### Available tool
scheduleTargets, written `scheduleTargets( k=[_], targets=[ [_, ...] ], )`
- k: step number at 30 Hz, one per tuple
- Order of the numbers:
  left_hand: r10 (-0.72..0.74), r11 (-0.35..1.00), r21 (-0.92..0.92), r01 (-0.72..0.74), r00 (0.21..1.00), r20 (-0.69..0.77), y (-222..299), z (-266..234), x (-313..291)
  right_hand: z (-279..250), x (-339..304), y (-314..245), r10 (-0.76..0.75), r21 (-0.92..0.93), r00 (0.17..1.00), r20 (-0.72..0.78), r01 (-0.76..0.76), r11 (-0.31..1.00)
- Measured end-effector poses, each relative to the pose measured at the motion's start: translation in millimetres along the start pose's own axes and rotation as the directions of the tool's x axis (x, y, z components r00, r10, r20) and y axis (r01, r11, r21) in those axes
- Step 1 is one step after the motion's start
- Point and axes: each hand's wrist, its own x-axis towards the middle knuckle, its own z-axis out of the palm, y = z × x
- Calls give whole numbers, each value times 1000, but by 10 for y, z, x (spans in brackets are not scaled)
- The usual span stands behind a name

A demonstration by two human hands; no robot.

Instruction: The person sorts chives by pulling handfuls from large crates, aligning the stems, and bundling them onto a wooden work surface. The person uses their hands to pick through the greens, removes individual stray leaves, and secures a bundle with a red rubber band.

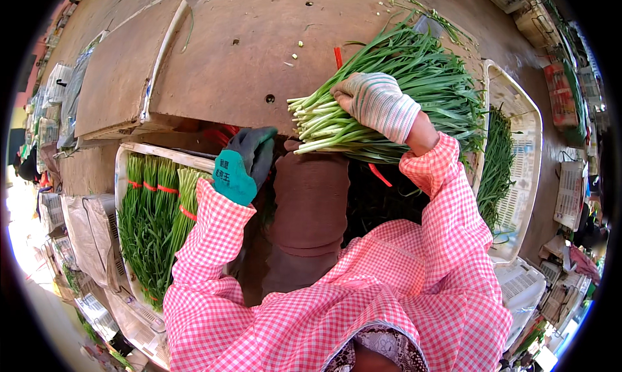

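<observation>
A big loose bunch of garlic chives (427,67) lies across the right part of the brown table, pale cut ends to the left, green leaves to the right. On its stems rests my right hand (379,106), in a white striped glove, with fingers closed round part of the bunch. My left hand (249,158), in a teal and dark grey glove, is at the table's near edge beside a white crate (121,184). Its fingertips are hidden. Red ties (222,136) show under the edge next to it. Tied bunches of chives (150,203) fill that crate.
The brown table (227,67) has small holes and scattered stem bits. A raised board (126,67) stands at its left. On the right, a white crate (528,145) holds more green leaves. Red strips (380,175) show by the bunch. More crates (570,190) line the far right.
</observation>
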Motion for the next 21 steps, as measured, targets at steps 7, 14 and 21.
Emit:
scheduleTargets(
  k=[7,14,21],
  targets=[
    [-258,832,-545,105,942,-213,214,605,85,-47,-14,-3,29,37,999,-39,-28,999],
    [-169,972,-207,116,950,-262,211,1058,450,-15,-67,19,2,62,988,-152,7,998],
    [-178,943,-313,111,965,-192,67,869,383,-323,-292,-24,90,171,953,-291,-40,984]
  ],
)
